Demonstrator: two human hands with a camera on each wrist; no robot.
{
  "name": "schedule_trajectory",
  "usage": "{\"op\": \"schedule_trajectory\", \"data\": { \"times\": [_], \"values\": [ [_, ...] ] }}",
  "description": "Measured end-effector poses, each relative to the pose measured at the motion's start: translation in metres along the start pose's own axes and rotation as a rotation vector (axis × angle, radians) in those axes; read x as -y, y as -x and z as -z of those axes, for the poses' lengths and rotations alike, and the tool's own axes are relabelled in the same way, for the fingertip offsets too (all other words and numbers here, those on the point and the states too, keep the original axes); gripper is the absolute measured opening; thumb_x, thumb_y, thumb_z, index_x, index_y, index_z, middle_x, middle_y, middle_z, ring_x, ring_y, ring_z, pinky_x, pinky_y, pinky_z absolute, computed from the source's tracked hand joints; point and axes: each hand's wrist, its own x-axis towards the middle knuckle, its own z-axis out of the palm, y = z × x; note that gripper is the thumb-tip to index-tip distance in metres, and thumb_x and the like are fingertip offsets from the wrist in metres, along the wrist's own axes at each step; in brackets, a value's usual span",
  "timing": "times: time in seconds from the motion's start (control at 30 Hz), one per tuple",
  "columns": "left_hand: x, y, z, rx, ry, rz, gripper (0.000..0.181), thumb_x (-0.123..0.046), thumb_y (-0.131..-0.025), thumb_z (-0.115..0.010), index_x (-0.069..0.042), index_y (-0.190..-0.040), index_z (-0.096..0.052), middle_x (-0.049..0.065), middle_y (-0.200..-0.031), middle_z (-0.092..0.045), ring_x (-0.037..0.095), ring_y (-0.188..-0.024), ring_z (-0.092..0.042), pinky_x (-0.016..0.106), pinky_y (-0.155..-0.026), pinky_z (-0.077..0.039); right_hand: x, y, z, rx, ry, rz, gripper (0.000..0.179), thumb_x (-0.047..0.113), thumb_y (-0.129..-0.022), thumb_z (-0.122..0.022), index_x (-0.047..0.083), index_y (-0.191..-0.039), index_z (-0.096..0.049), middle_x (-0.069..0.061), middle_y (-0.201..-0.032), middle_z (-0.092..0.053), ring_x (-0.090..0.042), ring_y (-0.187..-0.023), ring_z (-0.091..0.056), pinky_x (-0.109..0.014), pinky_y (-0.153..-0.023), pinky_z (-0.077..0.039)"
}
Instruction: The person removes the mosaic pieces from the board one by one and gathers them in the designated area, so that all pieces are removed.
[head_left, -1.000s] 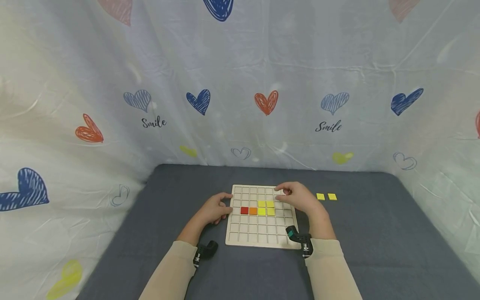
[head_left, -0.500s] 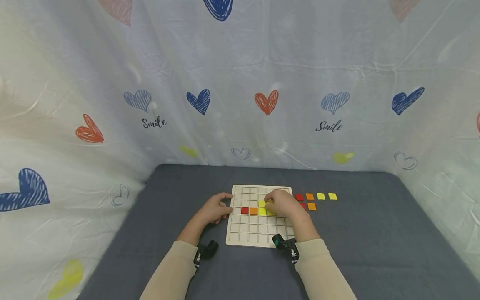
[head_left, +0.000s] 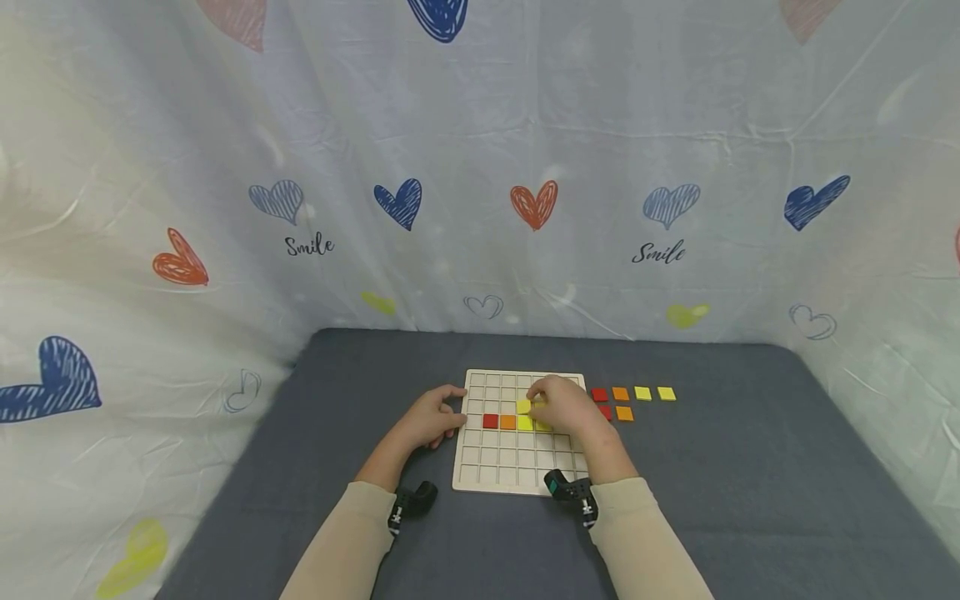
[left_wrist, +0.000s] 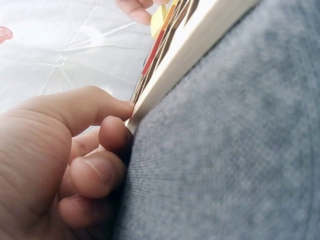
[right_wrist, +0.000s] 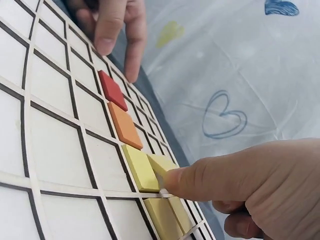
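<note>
Pinching a tilted yellow tile in the right hand, pressing its near side with the thumb and leaving the far side of this narrow grip hidden behind. Holding this tile at a cell of the pale wooden grid board, just behind a second yellow tile lying flat in its own cell. Showing, in the same row as that second tile, an orange tile beside it and a red tile beside the orange one. Showing two further yellow tiles close under the right hand. Touching the left edge of the board with the thumb and index finger of the left hand, spreading these two wide apart and curling the remaining fingers. Displaying six loose tiles on the dark grey cloth just right of the board, in two rows: red, orange, yellow, yellow farther off, red and orange nearer, partly hiding the nearer red one behind the right hand
</note>
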Motion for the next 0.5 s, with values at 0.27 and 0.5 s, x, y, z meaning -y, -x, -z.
{"op": "schedule_trajectory", "data": {
  "times": [0.27, 0.5],
  "values": [
    [0.000, 0.000, -0.001, -0.012, -0.006, 0.005, 0.053, -0.011, -0.097, -0.070, -0.008, -0.147, -0.053, 0.006, -0.058, -0.057, 0.014, -0.036, -0.039, 0.029, -0.039, -0.037, 0.001, 0.004, 0.007, -0.017, -0.056, -0.008, 0.022, 0.018, -0.091, -0.078, 0.011, -0.112, -0.077, -0.008, -0.114, -0.067, -0.029, -0.104, -0.062, -0.050, -0.089, -0.051],
    [-0.002, 0.000, -0.001, -0.016, -0.004, 0.006, 0.054, -0.011, -0.096, -0.070, -0.007, -0.147, -0.052, 0.006, -0.058, -0.057, 0.014, -0.035, -0.039, 0.029, -0.038, -0.037, -0.003, 0.011, 0.026, -0.066, -0.151, 0.025, 0.026, 0.019, -0.093, -0.077, 0.009, -0.117, -0.075, -0.006, -0.099, -0.056, -0.026, -0.093, -0.049, -0.045, -0.078, -0.042]
  ]
}}
